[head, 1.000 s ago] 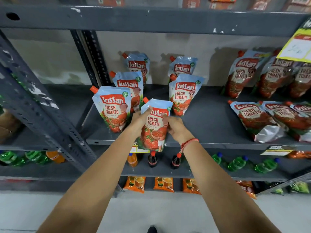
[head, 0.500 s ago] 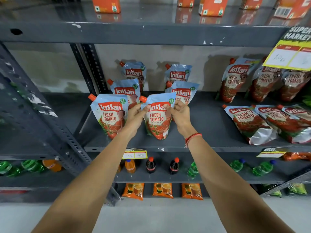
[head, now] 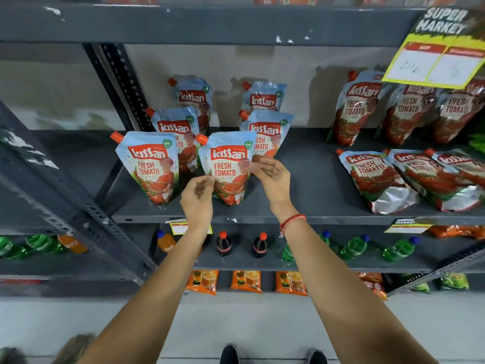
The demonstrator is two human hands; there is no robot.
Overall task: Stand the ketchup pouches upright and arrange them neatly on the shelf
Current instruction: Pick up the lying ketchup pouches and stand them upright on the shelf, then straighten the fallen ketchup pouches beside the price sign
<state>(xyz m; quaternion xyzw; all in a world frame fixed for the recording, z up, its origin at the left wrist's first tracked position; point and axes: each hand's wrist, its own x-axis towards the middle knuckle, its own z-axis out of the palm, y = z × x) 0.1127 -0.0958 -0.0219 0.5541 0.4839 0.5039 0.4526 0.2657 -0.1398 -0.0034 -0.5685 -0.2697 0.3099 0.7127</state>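
On the grey shelf (head: 309, 179), six ketchup pouches stand upright in two columns of three, running from near to far. The front right pouch (head: 227, 168) stands at the near end of the right column, just right of the front left pouch (head: 151, 166), with its orange spout at the upper left. The left hand (head: 198, 195) hangs in front of this pouch's lower left corner, fingers (head: 206, 181) loosely curled and gripping nothing; whether the fingertips brush the pouch's left edge cannot be told. The right hand (head: 273, 177) sits at the pouch's right edge, palm turned towards the camera, its curled fingers (head: 262, 164) slack and empty, close beside the pouch or just grazing it. A red thread bracelet (head: 291, 222) circles the right wrist. Farther right on the same shelf, three lying pouches (head: 378, 179) rest flat on their backs near the front edge, well apart from both hands, and three leaning pouches (head: 359, 109) tilt back against the far wall behind them. A yellow price sign (head: 435, 64) hangs above them at the upper right.
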